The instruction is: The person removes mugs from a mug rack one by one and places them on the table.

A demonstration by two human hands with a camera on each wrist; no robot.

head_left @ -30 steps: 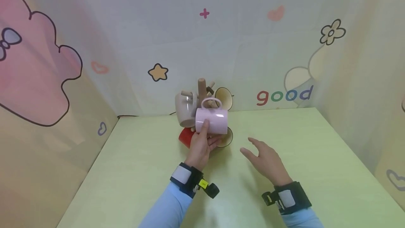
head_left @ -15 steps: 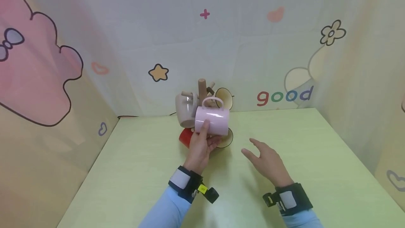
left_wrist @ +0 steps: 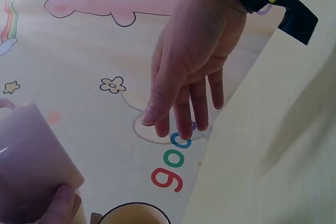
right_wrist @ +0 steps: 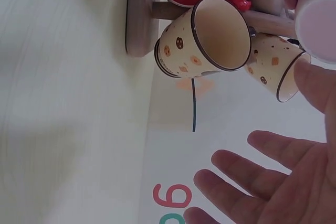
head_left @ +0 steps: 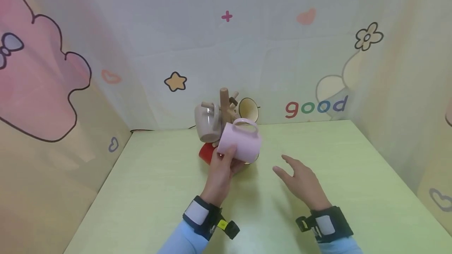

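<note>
In the head view my left hand holds a pale pink mug by its body, thumb across the near side. The mug lies tilted on its side, handle upward, in front of a wooden mug tree. The left wrist view shows the thumb against the mug's wall; the other fingers are mostly hidden. My right hand hovers to the right of the mug, apart from it, fingers spread and holding nothing. In the right wrist view its fingers are extended.
On the tree hang a grey-white mug, a red mug, an upper cream mug and a lower cream mug with a dark rim. The tree stands on a pale green table before a printed curtain.
My left hand has drawn the pink mug slightly toward me and down, tipping its right end lower. My right hand has shifted a little to the right.
</note>
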